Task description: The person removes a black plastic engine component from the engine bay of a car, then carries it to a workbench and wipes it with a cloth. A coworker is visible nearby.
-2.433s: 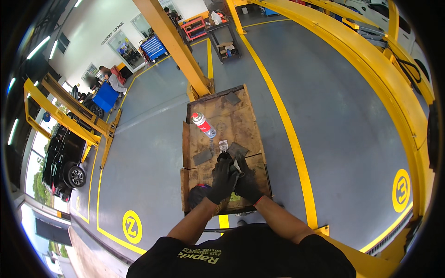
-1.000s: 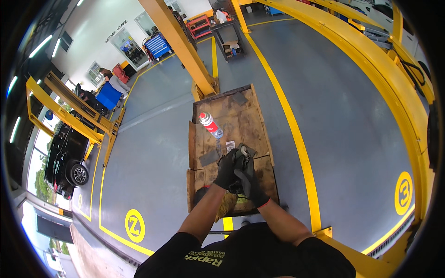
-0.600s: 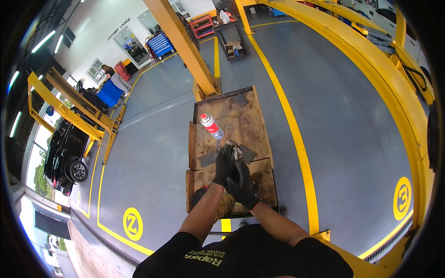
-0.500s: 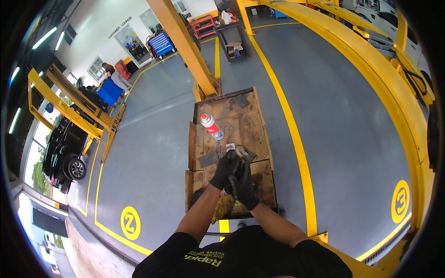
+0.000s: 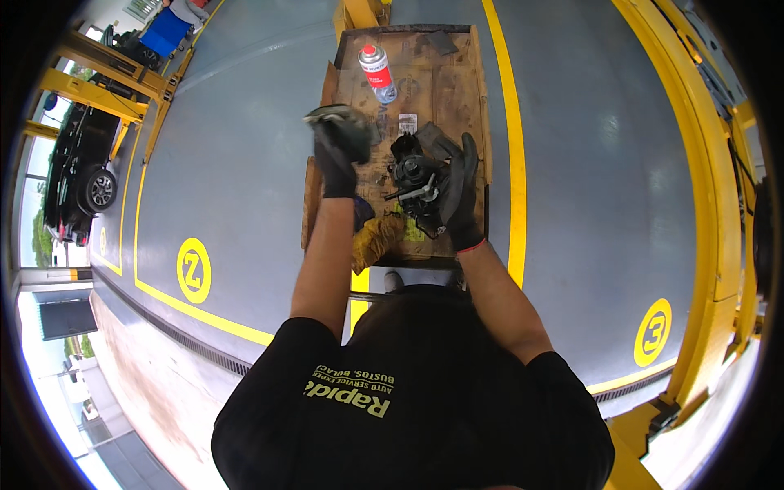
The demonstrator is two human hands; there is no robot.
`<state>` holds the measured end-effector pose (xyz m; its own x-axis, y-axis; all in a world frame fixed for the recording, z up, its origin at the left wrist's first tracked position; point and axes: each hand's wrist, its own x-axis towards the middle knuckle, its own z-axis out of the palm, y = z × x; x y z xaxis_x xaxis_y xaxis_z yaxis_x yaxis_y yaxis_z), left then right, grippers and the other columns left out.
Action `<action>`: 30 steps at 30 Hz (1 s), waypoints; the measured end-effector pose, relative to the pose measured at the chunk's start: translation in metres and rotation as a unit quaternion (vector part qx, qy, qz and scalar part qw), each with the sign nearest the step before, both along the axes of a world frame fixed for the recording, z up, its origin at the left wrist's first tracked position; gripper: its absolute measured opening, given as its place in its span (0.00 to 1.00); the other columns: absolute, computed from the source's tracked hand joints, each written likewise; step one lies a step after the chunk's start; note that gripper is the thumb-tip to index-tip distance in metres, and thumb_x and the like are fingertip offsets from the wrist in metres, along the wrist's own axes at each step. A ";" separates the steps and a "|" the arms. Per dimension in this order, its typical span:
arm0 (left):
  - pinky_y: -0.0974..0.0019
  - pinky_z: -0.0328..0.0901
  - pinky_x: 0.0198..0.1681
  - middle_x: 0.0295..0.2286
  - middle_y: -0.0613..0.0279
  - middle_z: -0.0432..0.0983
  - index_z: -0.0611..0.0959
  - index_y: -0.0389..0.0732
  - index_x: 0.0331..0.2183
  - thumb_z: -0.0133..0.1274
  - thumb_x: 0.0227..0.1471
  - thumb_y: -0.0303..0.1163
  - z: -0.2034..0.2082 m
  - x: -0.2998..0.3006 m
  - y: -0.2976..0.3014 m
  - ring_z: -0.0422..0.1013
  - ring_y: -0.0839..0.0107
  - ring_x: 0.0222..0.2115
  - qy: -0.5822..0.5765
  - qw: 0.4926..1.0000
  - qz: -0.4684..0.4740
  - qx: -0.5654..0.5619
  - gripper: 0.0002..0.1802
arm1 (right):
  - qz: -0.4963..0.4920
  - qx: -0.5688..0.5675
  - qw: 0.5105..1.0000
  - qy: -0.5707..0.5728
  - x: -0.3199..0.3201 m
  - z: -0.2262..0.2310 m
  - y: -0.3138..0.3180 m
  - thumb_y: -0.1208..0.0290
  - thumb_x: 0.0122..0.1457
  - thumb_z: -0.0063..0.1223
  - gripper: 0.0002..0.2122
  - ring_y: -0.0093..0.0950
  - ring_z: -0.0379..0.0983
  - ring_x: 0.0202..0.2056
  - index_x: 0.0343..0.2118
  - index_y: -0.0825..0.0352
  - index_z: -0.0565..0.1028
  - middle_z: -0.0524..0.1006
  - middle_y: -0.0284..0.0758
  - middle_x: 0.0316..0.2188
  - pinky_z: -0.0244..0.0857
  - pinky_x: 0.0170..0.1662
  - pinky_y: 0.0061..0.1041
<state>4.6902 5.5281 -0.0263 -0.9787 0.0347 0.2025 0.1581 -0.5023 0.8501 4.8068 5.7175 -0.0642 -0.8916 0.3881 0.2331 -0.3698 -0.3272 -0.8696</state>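
I stand over a low wooden work cart (image 5: 457,90) lined with cardboard. My right hand (image 5: 459,192), in a black glove, grips a dark metal car part (image 5: 415,178) with a rod sticking out of it, held just above the cart. My left hand (image 5: 339,147), also in a black glove, is raised to the left of the part and is closed on a grey rag or pad (image 5: 336,118). A red and white spray can (image 5: 376,72) lies on the far part of the cart. A yellow cloth (image 5: 377,238) sits at the cart's near edge.
Grey workshop floor with yellow lines (image 5: 510,122) and numbered yellow circles (image 5: 194,269). Yellow lift posts (image 5: 710,163) run along the right and upper left. A dark car (image 5: 77,175) stands at the left. A blue bin (image 5: 167,31) is at the far left.
The view has closed in on the cart. My left hand has lifted off the part and moved left with the grey rag; my right hand still holds the part.
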 end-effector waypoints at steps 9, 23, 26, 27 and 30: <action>0.51 0.66 0.56 0.50 0.47 0.73 0.76 0.41 0.54 0.55 0.61 0.44 -0.126 -0.002 -0.117 0.69 0.51 0.52 -0.033 0.790 0.013 -0.612 0.25 | 0.042 -0.024 0.998 -0.030 -0.001 0.008 0.003 0.57 0.76 0.36 0.26 0.39 0.77 0.50 0.71 0.63 0.50 0.66 0.48 0.62 0.75 0.53 0.35; 0.52 0.69 0.54 0.46 0.51 0.77 0.76 0.39 0.56 0.64 0.54 0.39 -0.085 0.108 0.020 0.74 0.54 0.46 0.205 0.900 -0.169 -0.345 0.30 | 0.012 -0.013 0.990 -0.142 0.011 0.003 0.051 0.59 0.73 0.40 0.21 0.31 0.76 0.43 0.64 0.62 0.66 0.75 0.43 0.52 0.72 0.48 0.31; 0.60 0.71 0.54 0.50 0.60 0.75 0.74 0.42 0.58 0.50 0.64 0.28 -0.092 0.113 0.063 0.74 0.68 0.48 -0.053 0.950 -0.302 0.065 0.21 | -0.006 0.023 0.993 -0.114 0.000 -0.002 0.043 0.59 0.72 0.42 0.22 0.29 0.75 0.45 0.62 0.68 0.67 0.76 0.37 0.47 0.70 0.50 0.28; 0.61 0.71 0.55 0.50 0.62 0.75 0.73 0.43 0.58 0.50 0.64 0.26 -0.080 0.116 0.063 0.73 0.70 0.48 -0.046 0.954 -0.290 0.063 0.21 | -0.002 -0.068 0.990 -0.122 0.000 0.002 0.042 0.61 0.72 0.43 0.21 0.28 0.74 0.45 0.62 0.68 0.69 0.76 0.36 0.47 0.70 0.51 0.29; 0.63 0.70 0.56 0.52 0.62 0.74 0.70 0.44 0.60 0.58 0.58 0.26 -0.049 0.122 0.063 0.72 0.71 0.51 0.045 0.967 -0.250 -0.013 0.29 | -0.070 0.243 0.961 -0.114 0.012 -0.011 0.059 0.60 0.73 0.42 0.20 0.27 0.75 0.43 0.60 0.66 0.71 0.77 0.37 0.44 0.70 0.51 0.28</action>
